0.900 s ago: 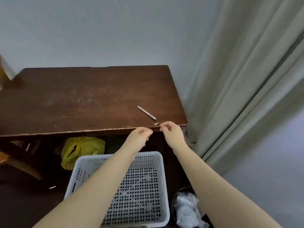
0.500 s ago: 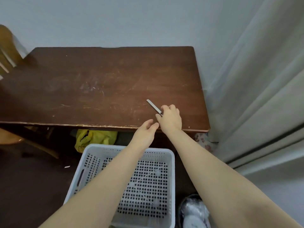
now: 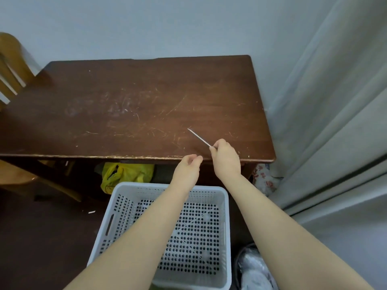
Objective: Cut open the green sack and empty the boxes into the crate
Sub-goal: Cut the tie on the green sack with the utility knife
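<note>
My right hand (image 3: 226, 159) pinches one end of a thin silver blade (image 3: 199, 137), whose tip points up and left over the brown table (image 3: 129, 105). Beside it, at the table's front edge, my left hand (image 3: 187, 166) hovers with loosely curled fingers and holds nothing. On the floor below my forearms stands a white perforated crate (image 3: 194, 227) with nothing in it. A yellow-green sack (image 3: 125, 174) lies under the table, behind the crate's far left corner, partly hidden by the table edge.
A wooden chair (image 3: 12, 65) stands at the table's left end. Grey curtains (image 3: 335, 122) hang on the right. A printed bag (image 3: 265, 178) sits by the right table leg, and a bin with a clear liner (image 3: 253, 268) stands right of the crate.
My right hand reached the blade on the table, took hold of it and lifted its tip off the surface. The view moved closer to the table.
</note>
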